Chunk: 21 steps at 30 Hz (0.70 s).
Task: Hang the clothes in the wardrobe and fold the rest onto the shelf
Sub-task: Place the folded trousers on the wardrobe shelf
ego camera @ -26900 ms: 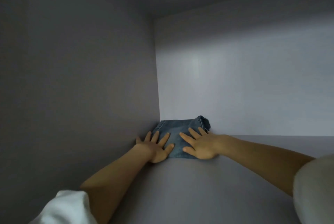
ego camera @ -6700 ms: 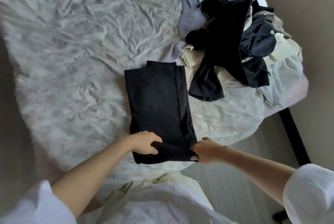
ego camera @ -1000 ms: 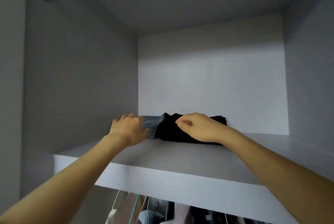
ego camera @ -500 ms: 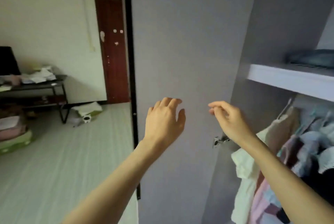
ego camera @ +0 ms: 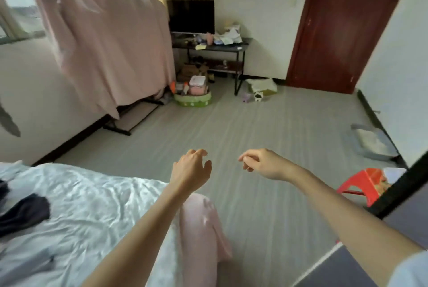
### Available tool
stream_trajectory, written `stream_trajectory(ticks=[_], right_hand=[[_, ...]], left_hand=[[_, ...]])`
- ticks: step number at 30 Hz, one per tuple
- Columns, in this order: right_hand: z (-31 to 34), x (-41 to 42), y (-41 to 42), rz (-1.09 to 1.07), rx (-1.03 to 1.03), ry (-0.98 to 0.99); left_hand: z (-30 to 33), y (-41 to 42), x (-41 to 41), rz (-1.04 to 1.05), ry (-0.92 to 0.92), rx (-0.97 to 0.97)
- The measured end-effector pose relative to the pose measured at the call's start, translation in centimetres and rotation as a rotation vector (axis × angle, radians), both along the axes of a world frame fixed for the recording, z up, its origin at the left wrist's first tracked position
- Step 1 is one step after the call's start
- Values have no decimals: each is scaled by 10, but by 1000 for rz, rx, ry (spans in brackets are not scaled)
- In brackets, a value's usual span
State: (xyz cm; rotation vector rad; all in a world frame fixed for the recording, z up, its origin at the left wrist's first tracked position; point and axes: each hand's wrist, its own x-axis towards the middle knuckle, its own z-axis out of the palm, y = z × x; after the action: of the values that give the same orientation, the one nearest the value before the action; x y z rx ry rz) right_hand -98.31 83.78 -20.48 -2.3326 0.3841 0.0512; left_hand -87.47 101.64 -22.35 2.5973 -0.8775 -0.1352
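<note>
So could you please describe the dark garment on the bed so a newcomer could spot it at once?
Start at the bed with its crumpled white sheet, lower left. Near its left edge lies the dark garment, a loose black heap, the only large dark patch on that pale sheet.

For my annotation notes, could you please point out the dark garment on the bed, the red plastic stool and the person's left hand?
dark garment on the bed [ego camera: 24, 213], head view, middle of the cloth.
red plastic stool [ego camera: 361, 183], head view, its seat top.
left hand [ego camera: 191, 171], head view, back of the hand.
</note>
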Motion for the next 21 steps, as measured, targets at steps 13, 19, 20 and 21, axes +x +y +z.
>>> stream_trajectory(ticks=[13,19,20,21], right_hand=[[-46,223,-118,210,21,84],[-45,317,-156,224,6,27],[-46,331,-155,240,6,15],[-45,349,-154,255,16,8]], left_hand=[[-30,-71,161,279,87,-11],[-17,-110,238,323,33,-33],[-18,-113,250,333,33,-16],[-20,-116,266,345,43,-8]])
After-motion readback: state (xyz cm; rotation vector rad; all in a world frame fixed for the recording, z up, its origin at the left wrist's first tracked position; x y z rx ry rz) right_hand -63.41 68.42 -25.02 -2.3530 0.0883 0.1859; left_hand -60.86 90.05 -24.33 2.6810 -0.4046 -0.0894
